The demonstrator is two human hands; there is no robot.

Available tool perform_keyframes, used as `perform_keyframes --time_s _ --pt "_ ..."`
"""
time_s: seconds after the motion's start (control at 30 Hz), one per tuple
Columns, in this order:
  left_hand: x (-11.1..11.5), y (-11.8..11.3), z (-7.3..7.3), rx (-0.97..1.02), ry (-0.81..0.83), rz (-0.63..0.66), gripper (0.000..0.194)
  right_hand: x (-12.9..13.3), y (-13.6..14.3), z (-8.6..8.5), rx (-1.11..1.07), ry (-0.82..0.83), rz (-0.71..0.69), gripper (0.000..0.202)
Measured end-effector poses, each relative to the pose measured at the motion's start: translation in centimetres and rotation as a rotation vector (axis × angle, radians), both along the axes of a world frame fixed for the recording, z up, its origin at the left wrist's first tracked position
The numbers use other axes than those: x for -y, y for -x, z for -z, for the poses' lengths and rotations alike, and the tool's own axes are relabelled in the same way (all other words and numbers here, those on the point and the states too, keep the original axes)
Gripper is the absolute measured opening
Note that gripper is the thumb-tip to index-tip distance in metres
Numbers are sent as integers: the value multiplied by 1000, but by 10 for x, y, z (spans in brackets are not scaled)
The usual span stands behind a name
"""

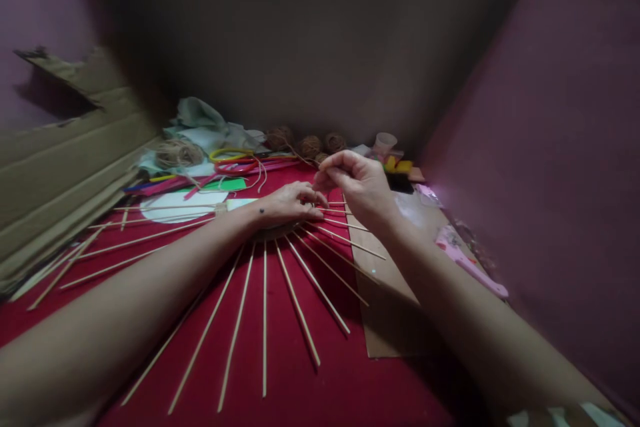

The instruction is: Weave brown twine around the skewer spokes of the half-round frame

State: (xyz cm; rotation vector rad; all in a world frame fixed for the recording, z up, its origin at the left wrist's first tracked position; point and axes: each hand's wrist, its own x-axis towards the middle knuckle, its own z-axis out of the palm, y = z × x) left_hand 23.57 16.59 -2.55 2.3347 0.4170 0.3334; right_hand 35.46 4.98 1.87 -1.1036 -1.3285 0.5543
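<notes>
A round base (273, 232) lies on the red cloth, with several thin wooden sticks (265, 320) spreading out from it like spokes. My left hand (294, 201) is on top of it, fingers curled over its right side; part of the base is hidden beneath. Just above and to the right, my right hand (357, 183) is raised with thumb and fingertips pinched together. A thin brown twine (300, 155) runs from the yarn balls to these fingers, though the exact grip is hard to see.
Brown twine balls (311, 146) line the back wall, near a beige twine bundle (179, 153) and yellow-handled scissors (231, 155). Flat brown board (395, 327) lies at right, with a pink tool (473, 267) beyond it. Corrugated cardboard (65, 160) stands left; loose sticks (70, 267) lie beside it.
</notes>
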Motion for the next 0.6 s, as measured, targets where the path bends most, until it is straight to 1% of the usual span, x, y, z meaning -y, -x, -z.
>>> perform_keyframes --time_s 0.07,0.1,0.13,0.2,0.23,0.3,0.37,0.4,0.47,0.5,0.6 --pt "-3 3 0 51 86 -12 26 -7 -1 0 -16 -56 -45 3" --pt "-5 5 -1 60 121 -32 28 -9 -4 2 -47 -90 -55 5" --pt "-8 7 -2 59 153 -52 29 -9 -7 5 -90 -119 -45 8" --pt "-13 12 -4 34 202 -43 30 -7 -17 17 -114 -120 39 9" --pt "-14 15 -5 23 218 -25 30 -7 -23 25 -39 -75 108 11" --pt "-16 19 -6 31 248 20 29 -9 -32 40 292 114 201 21" --pt "-16 22 -5 72 310 37 28 -15 -34 52 576 255 211 26" --pt "-15 22 -5 100 344 31 28 -18 -33 56 658 281 203 26" --pt "-14 22 -5 143 370 10 30 -24 -28 60 727 267 185 21" --pt "-14 22 -6 147 352 -4 30 -27 -25 60 759 258 176 19" --pt "-10 22 -14 129 220 -44 29 -31 -21 60 829 247 142 16"
